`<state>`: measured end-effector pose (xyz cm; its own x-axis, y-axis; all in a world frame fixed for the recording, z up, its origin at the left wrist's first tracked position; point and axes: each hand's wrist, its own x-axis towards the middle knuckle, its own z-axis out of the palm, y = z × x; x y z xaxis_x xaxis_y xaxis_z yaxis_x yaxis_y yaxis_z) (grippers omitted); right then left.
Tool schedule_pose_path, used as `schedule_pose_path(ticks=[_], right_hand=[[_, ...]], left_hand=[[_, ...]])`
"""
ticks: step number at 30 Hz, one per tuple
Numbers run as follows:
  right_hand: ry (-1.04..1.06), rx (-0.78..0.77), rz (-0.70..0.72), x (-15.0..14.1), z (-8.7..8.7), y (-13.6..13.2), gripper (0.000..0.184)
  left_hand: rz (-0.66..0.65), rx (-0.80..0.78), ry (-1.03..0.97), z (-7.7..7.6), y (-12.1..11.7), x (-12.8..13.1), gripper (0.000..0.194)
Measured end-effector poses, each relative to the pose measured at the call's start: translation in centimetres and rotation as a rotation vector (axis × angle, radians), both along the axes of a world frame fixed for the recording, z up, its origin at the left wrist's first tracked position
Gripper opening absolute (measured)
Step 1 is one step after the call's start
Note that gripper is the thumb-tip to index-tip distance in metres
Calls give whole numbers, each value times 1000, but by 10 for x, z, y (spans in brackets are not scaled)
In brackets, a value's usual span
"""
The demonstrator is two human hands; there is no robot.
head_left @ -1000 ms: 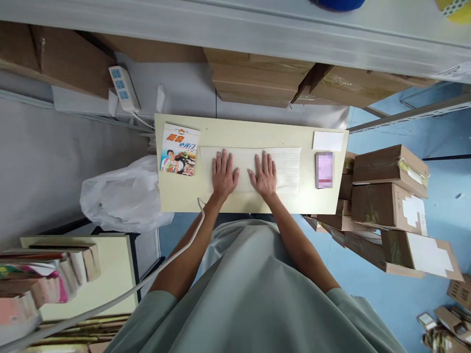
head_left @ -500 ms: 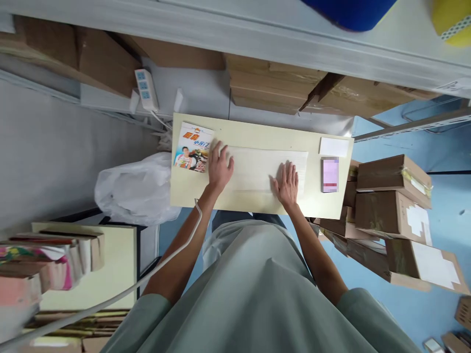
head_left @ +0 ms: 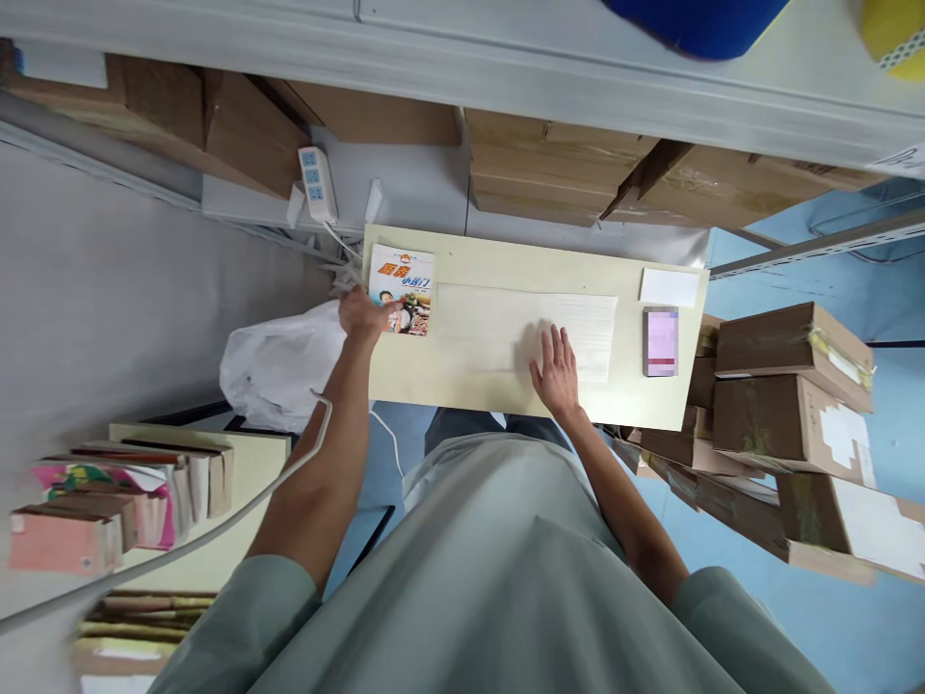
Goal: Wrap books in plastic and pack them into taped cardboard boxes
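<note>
Kitchen-tips booklet [head_left: 411,265] at tabletop's [head_left: 448,387] left end, long axis running away from the person. Left hand [head_left: 365,310] nearer, at its left edge, thumb over cover; grip can't be told. Right hand [head_left: 555,374] well apart, fingers extended, over white sheet [head_left: 491,318] lying lengthwise, right of booklet.

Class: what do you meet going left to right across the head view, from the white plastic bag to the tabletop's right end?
White plastic bag, colourful rectangular book, long flat white sheet, small white rectangular card.
</note>
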<state>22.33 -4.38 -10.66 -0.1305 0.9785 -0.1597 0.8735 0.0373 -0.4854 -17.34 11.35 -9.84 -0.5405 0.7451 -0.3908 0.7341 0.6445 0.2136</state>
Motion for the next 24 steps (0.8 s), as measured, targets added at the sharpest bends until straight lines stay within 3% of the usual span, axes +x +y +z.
schedule_pose_path(ticks=[4,9,12,16,18,21,24], right_hand=[[67,-8,-20,-4,8,-2,65],[286,-13,-98,-11,28,10,64],[494,-59,-201,-12,40,25,70],[741,-150,-385,-1,48,43,75],[775,-165,-455,13,48,45,71],[674,-142,-523,41,44,35,59],[526,-156,-525,66,36,15,48]], left_hand=[[-95,101,53,26,-2,3,33],[-231,265,-32,64,0,26,34],[-264,330,-298,73,-1,66,39],[-230,308,-887,63,-21,146,52],[-211,241,-1071,51,-38,184,57],[-187,178,-1098,30,-62,224,56],[-204,93,-1017,11,-79,243,46]])
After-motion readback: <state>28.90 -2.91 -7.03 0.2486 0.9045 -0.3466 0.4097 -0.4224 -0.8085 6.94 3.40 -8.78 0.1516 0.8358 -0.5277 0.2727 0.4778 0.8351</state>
